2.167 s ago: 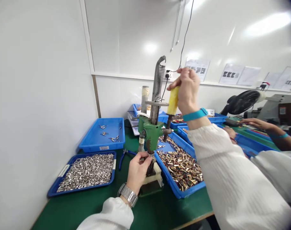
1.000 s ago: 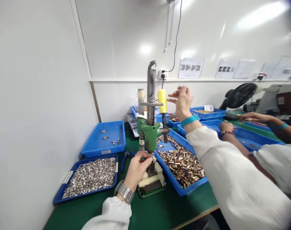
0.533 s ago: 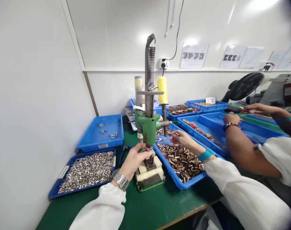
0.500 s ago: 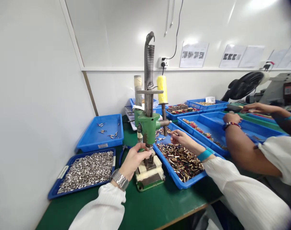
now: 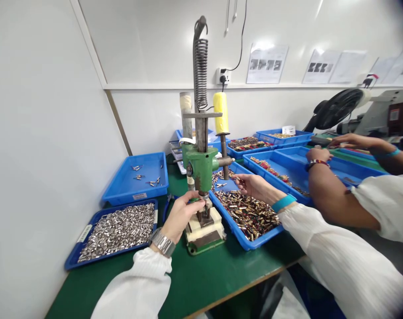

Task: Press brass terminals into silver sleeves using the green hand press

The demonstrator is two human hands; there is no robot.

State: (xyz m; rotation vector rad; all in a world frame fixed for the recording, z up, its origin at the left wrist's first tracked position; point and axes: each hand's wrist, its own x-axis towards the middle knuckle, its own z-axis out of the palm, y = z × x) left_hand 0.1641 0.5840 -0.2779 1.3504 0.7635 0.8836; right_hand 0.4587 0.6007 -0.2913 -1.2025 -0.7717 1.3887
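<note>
A green hand press stands in front of me, with a coil spring at its top and a yellow-wrapped handle. My left hand has its thumb and fingers pinched at the bottom of the press ram, above the die block. Whatever sits between those fingertips is too small to make out. Over the far part of a blue tray of gold and dark metal pieces, my right hand pinches a small metal part, its fingertips beside the handle's lower end.
To the left are a tray of silver metal pieces and a blue tray with a few loose parts. A co-worker's hands are over trays at the right, near a black fan. The green table's front edge lies close.
The view has tilted slightly down, so everything sits higher in the picture. Both hands keep nearly the same places, left at the press and right over the tray.
</note>
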